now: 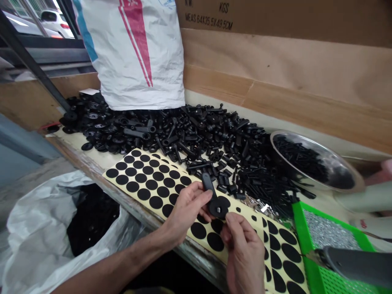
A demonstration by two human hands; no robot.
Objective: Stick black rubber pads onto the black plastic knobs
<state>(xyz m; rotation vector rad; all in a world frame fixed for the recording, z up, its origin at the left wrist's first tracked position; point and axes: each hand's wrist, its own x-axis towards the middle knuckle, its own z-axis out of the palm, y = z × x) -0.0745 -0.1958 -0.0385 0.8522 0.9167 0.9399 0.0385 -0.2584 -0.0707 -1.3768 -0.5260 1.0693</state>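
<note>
My left hand (186,210) holds a black plastic lever (214,200) upright by its arm, with the round head at the bottom. My right hand (241,255) pinches the lower edge of that head between thumb and fingertips. What the pinch holds besides the head is hidden. Beneath both hands lie cream backing sheets (143,183) printed with rows of round black adhesive pads. Some spots on the sheets are bare. A large loose heap of black plastic parts (196,139) spreads across the bench beyond them.
A steel bowl (315,161) of black bolts tilts at the right, by a green tray (306,241) of small silver parts. A grey-handled tool (355,265) reaches over the tray. A white sack (131,53) stands behind the heap. An open plastic bag (92,216) of black parts sits below the bench edge.
</note>
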